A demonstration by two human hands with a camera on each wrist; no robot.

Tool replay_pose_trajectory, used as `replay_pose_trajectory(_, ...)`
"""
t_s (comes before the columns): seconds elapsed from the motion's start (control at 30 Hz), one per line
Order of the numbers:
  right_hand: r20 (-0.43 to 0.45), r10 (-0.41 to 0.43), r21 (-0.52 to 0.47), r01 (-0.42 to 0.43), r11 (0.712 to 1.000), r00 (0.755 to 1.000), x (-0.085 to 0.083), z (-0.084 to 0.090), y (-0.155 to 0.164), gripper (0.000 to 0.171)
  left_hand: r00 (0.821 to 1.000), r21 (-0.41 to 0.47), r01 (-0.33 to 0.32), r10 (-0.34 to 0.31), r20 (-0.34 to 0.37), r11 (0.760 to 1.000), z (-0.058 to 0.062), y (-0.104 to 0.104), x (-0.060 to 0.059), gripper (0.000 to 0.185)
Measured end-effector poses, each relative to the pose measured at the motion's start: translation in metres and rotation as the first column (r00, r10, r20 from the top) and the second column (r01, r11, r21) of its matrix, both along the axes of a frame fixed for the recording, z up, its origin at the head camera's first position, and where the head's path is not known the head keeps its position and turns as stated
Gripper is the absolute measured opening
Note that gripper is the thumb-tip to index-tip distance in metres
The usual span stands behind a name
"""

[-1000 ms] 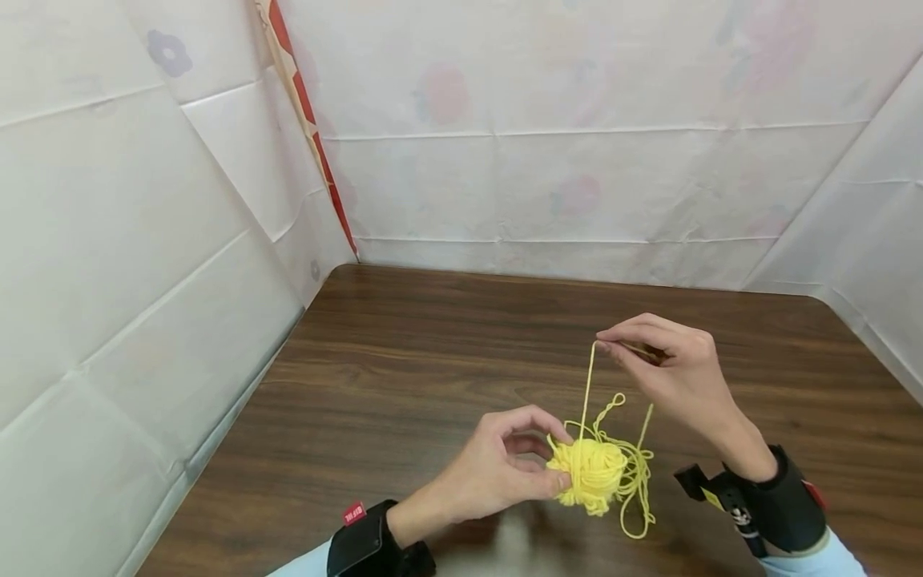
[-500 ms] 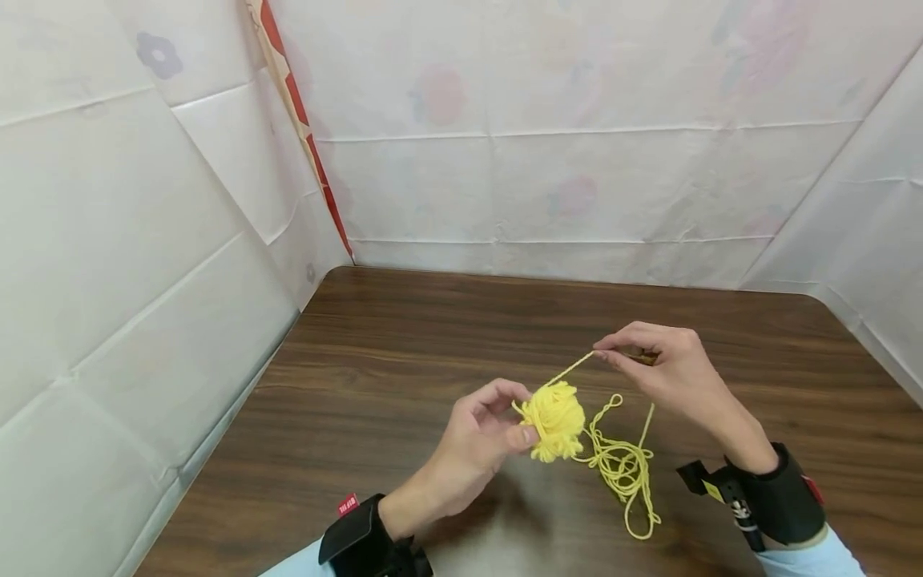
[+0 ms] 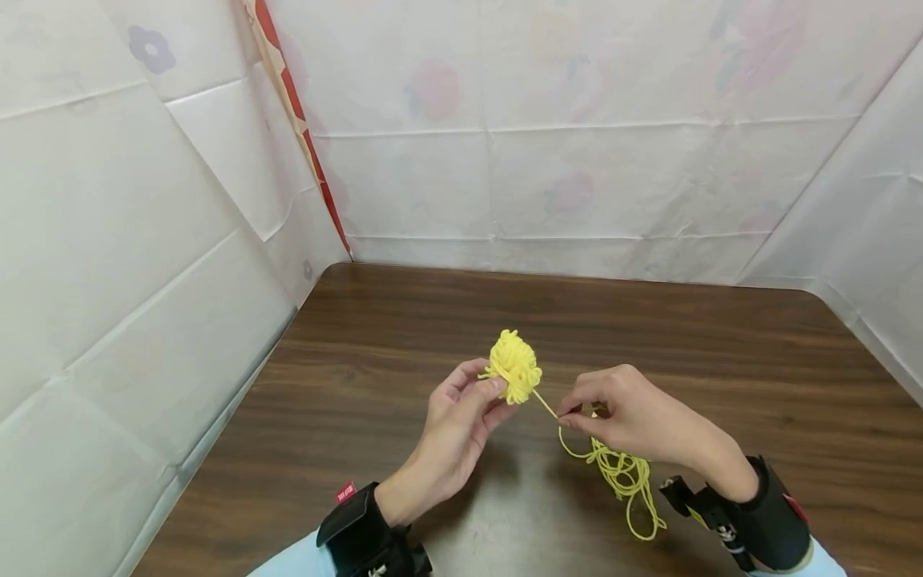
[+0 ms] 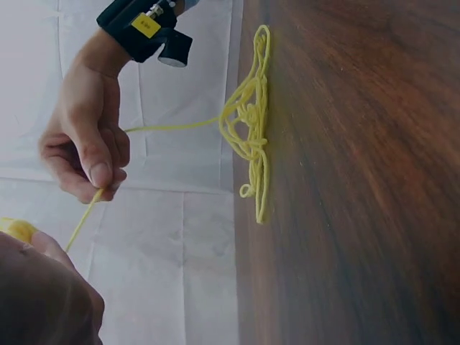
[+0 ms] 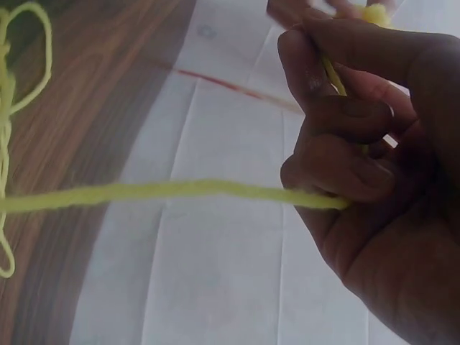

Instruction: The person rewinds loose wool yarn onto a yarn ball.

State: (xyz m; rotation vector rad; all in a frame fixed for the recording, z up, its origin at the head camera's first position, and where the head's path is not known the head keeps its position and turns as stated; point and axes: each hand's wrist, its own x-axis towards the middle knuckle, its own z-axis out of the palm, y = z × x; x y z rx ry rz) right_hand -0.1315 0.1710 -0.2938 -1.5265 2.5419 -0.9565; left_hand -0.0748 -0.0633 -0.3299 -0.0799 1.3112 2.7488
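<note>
My left hand (image 3: 452, 429) grips a small ball of yellow yarn (image 3: 513, 365) between thumb and fingers, held up above the table. From the ball a short taut strand runs to my right hand (image 3: 623, 413), whose thumb and index finger pinch it. In the right wrist view the other fingers of the right hand (image 5: 359, 144) curl over the yarn strand (image 5: 180, 190), which trails out below them. That strand leads down to a loose tangle of yarn (image 4: 248, 122) on the table, seen in the left wrist view. Only an edge of the ball (image 4: 18, 228) shows there.
The brown wooden table (image 3: 404, 320) has rounded far corners. White sheeting with faint prints (image 3: 577, 160) walls it off at the back and both sides. A red and beige strip (image 3: 299, 120) runs down the back left corner.
My left hand has raised the yarn ball and carried it leftward and away, turning it. My right hand has come down and left with the strand. The loose tangle stays on the table.
</note>
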Motion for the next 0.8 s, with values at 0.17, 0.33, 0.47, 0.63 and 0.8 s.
replay_pose_trajectory(0.17,-0.004,-0.001,0.025,0.001,1.000,1.000,0.007,0.004,-0.001,0.015,1.000,-0.014,-0.019,0.019,-0.008,1.000,0.002,0.001,-0.003,0.024)
replay_pose_trajectory(0.33,-0.031,0.003,-0.004,-0.004,1.000,1.000,0.013,0.007,0.000,0.019,0.999,-0.103,-0.029,0.027,-0.028,0.994,0.004,-0.003,-0.007,0.025)
replay_pose_trajectory(0.47,-0.062,0.024,-0.048,-0.027,0.998,0.998,0.018,0.009,-0.001,0.023,0.997,-0.233,-0.059,0.048,-0.053,0.971,0.006,-0.005,-0.010,0.029)
replay_pose_trajectory(0.63,-0.129,0.041,-0.091,-0.053,0.994,0.991,0.023,0.011,-0.005,0.026,0.996,-0.346,-0.078,0.061,-0.058,0.935,0.006,-0.004,-0.011,0.032)
replay_pose_trajectory(0.8,-0.228,0.058,-0.152,-0.094,0.984,0.972,0.027,0.011,-0.011,0.010,0.998,-0.442,-0.042,0.018,-0.060,0.896,0.003,-0.004,-0.009,0.031)
